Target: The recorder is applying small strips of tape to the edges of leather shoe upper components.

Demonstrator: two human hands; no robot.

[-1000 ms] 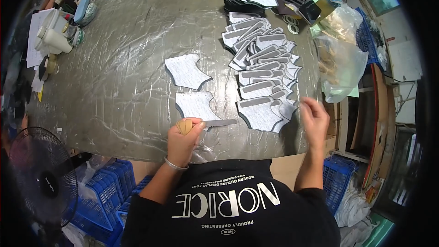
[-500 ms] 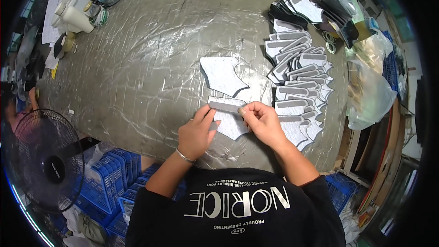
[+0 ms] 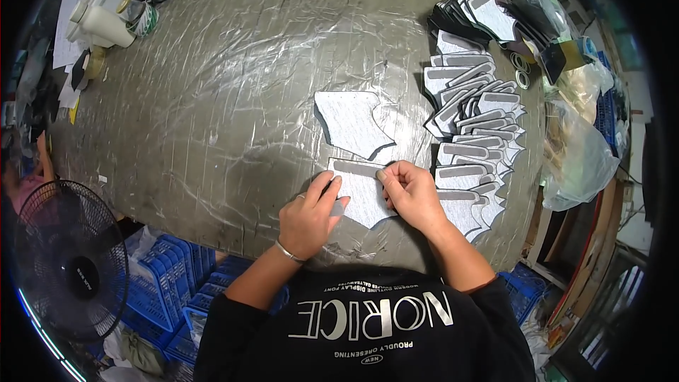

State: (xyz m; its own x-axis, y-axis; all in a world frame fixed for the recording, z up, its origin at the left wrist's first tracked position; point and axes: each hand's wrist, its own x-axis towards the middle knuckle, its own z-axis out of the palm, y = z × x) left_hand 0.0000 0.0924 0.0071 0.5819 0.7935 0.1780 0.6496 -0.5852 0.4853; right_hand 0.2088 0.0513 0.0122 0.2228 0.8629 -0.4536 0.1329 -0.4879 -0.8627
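Note:
A pale speckled cut piece (image 3: 364,198) with a pointed, curved lower edge lies on the table in front of me. Along its top edge runs a dark grey strip (image 3: 357,168). My right hand (image 3: 414,197) pinches the strip's right end between thumb and finger. At the left, my left hand (image 3: 309,218) has its fingertips at the piece's edge, with a small grey strip (image 3: 341,205) tucked by the thumb; its far end is hidden in the hand. Just beyond lies another pale cut piece (image 3: 355,124), with no strip visible on it.
Overlapping cut pieces with grey strips (image 3: 463,152) run down the table's right side, by a stacked pile (image 3: 488,14). Tape rolls (image 3: 521,71) and plastic bags (image 3: 580,163) are beyond. White containers (image 3: 106,25) stand far left; a fan (image 3: 78,269) and blue crates (image 3: 166,269) are near left.
The dark grey strip has moved up against the cut piece's top edge and now lies along it. Both hands stay at the piece. The whole view has shifted slightly.

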